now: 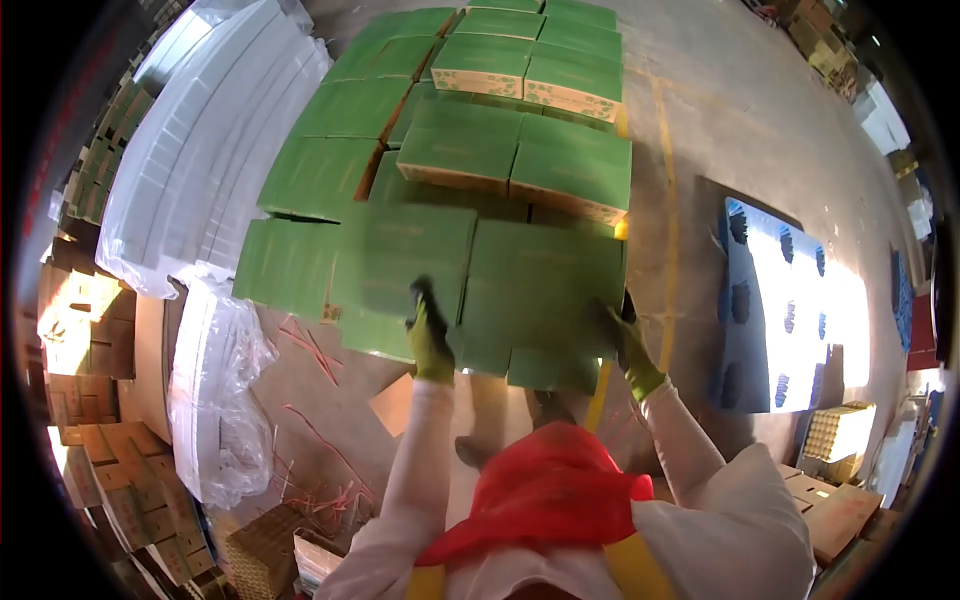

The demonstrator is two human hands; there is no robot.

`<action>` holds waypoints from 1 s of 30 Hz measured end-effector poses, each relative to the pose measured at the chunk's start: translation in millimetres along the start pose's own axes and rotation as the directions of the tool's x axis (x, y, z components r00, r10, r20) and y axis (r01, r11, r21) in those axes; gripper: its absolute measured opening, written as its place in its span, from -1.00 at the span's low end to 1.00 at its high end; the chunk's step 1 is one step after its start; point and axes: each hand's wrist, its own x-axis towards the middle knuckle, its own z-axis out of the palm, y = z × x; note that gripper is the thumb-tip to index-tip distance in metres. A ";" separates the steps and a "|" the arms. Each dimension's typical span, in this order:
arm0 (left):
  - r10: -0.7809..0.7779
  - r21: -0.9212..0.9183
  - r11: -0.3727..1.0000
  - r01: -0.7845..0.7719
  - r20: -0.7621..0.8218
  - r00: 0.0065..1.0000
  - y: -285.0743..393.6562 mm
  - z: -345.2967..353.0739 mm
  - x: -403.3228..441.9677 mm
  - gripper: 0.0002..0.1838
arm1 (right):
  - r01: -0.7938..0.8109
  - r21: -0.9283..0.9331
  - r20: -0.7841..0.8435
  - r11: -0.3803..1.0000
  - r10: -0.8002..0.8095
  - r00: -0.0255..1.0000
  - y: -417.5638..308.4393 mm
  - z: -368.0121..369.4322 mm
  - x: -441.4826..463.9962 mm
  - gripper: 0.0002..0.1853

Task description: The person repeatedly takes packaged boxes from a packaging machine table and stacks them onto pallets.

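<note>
At the near edge of a green box (400, 285) was the left hand (431, 345); beside a second box (540, 285), the right hand (632, 352). How open they were, or whether they gripped, could not be told. More boxes (572, 168) stood beyond, a blue pallet (764, 300) rightward.

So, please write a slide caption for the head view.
Gloved left hand and right hand at green-topped cartons, a blue pallet further right.
</note>
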 end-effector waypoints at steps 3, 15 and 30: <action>-0.212 0.329 0.902 0.279 -0.225 0.951 -35.5 41.2 57.8 -0.47 | 0.031 -0.106 -0.024 0.994 -0.034 0.999 12.5 -37.3 76.7 -0.41; -0.268 0.289 0.888 0.359 -0.310 0.912 -15.0 -84.5 -79.7 -0.53 | -0.043 -0.227 -0.051 0.973 0.032 0.998 32.8 -44.8 116.4 -0.46; -0.278 -0.283 0.959 0.005 -0.939 0.203 65.6 -432.8 -458.5 -0.48 | 0.538 -0.577 0.405 0.615 -0.357 0.842 173.5 205.3 -9.0 -0.53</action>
